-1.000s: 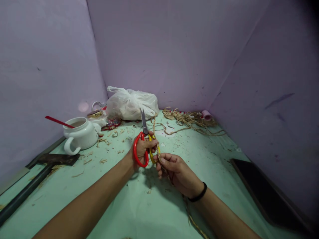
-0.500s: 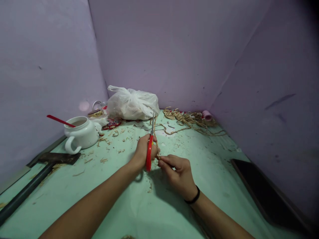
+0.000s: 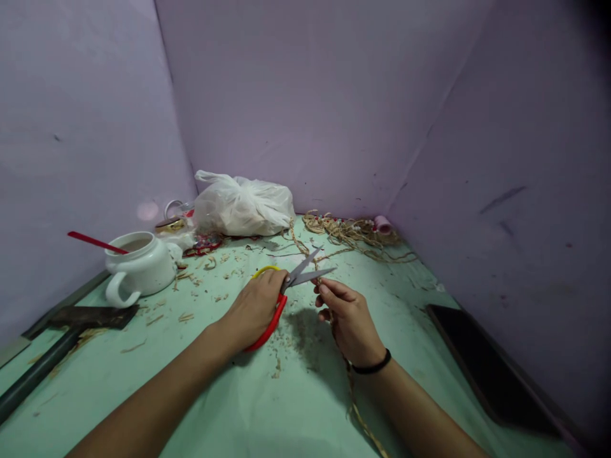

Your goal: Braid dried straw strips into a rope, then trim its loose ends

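My left hand [image 3: 260, 302] is closed around the handles of a pair of scissors [image 3: 273, 327], one loop red and the other yellow. The metal blades stand apart and point right, near the fingertips of my right hand. My right hand [image 3: 351, 318] pinches a braided straw-coloured cord [image 3: 351, 385] between thumb and fingers. One length of that cord runs up from the pinch past the blades, and another hangs below along my wrist toward the front edge. I cannot tell whether the blades touch the cord.
At left stand a white pot [image 3: 143, 270] with a red stick in it and a dark hammer-like tool [image 3: 42, 375]. A tied white plastic bag [image 3: 243, 207] and a heap of cord [image 3: 353, 232] lie along the back. A dark flat slab [image 3: 491, 369] lies at right; scraps litter the green surface.
The scissors have turned from pointing away to pointing right, and their blades have opened. My left hand has moved left off the cord; my right hand still pinches it, now slightly farther right.
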Tool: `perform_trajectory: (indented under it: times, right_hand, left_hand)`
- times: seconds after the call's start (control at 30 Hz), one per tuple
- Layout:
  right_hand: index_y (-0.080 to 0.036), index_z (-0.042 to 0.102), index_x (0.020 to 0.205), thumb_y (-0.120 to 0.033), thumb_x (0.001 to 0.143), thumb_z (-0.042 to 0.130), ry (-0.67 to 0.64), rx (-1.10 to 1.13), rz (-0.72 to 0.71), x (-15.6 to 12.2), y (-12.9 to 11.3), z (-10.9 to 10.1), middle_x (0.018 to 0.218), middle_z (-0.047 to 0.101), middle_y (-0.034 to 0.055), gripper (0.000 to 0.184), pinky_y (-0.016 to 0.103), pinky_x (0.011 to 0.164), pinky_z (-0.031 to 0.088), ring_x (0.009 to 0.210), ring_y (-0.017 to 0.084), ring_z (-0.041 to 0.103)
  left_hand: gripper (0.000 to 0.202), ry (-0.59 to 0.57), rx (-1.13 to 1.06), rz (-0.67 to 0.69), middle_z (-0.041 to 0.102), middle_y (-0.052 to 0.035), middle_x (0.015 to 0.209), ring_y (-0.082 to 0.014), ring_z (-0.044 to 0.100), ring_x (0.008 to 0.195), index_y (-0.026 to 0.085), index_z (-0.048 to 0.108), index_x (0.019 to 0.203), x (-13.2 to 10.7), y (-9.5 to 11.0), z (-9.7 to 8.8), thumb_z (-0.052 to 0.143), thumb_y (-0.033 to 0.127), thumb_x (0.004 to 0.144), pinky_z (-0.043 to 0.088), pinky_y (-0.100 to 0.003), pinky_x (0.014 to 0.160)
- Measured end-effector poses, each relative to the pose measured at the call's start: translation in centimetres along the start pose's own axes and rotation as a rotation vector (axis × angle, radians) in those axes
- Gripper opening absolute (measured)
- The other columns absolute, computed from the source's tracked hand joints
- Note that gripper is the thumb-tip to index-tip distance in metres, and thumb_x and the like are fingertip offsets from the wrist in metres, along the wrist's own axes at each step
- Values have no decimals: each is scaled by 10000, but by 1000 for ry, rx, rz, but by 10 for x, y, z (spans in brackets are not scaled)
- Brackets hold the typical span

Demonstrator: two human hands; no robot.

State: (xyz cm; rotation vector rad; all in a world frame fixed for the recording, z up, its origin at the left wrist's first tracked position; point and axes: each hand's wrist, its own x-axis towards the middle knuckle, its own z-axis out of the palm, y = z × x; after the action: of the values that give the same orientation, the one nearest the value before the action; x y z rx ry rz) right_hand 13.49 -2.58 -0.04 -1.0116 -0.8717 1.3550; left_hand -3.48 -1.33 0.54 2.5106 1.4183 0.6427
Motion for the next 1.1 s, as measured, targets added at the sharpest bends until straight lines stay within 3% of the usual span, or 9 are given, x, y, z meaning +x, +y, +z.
perform_trajectory:
  times: [0.17, 0.33, 0.6, 0.9, 1.1]
  right_hand:
    - [-143, 621, 562, -259, 553, 682, -29, -27, -10, -2, 1, 3, 524, 491, -24, 131, 180, 383, 339, 501, 80, 429]
    - [-141, 666, 660, -203, 532, 672, -34, -40, -9, -2, 3, 5, 520, 509, -28, 143, 174, 367, 323, 494, 79, 425]
    - [-136, 665, 639, -195, 518, 680, -46, -9, 16, -2, 4, 5, 515, 514, -29, 135, 168, 346, 322, 481, 77, 431]
    - [-139, 644, 614, -205, 552, 680, -60, -18, 13, -4, 4, 6, 526, 501, -23, 97, 166, 351, 328, 496, 79, 437]
    - [-145, 658, 750, -234, 568, 688, -93, 17, 20, -5, 1, 5, 601, 501, -26, 204, 151, 353, 333, 517, 68, 435]
  left_hand:
    - [312, 35, 243, 17, 523, -106, 993, -222, 482, 930, 161, 441, 1090, 2, 2, 7, 330, 118, 801, 390, -386, 804]
    - [340, 33, 327, 45, 514, -104, 1008, -222, 476, 945, 156, 422, 1122, 2, 1, 9, 323, 95, 803, 387, -383, 803]
    - [295, 40, 406, 34, 518, -100, 950, -224, 483, 884, 152, 453, 1068, 1, 3, 12, 302, 97, 821, 394, -377, 765]
    - [231, -36, 352, 16, 519, -82, 887, -204, 488, 792, 170, 466, 969, 1, 7, 7, 310, 99, 816, 400, -337, 695]
    - [176, -17, 82, -23, 544, -45, 819, -169, 503, 727, 188, 493, 887, -2, 6, 5, 355, 134, 791, 394, -283, 633]
